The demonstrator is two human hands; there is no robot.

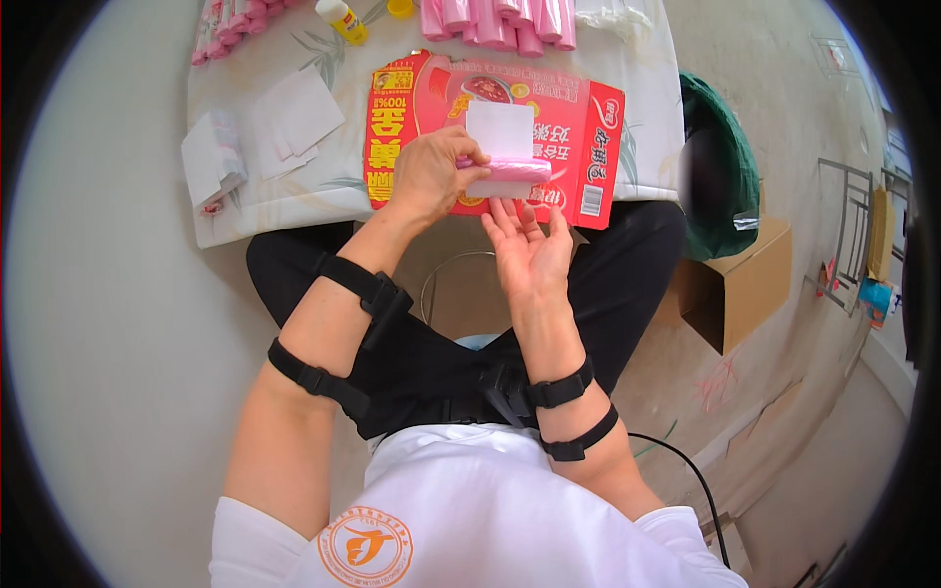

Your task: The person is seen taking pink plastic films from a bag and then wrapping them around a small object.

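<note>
A small pink plastic roll lies crosswise on a white paper slip. Under the slip is a flattened red and yellow cardboard piece. With thumb and fingers, my left hand pinches the roll's left end. My right hand is palm up at the near edge of the cardboard, fingers spread and holding nothing. Its fingertips are just below the slip's near edge; whether they touch it, I cannot tell.
More pink rolls are heaped at the far side, others at far left. A glue stick stands near its yellow cap. White slips and a slip stack lie left. A green-lined bin and cardboard box stand right.
</note>
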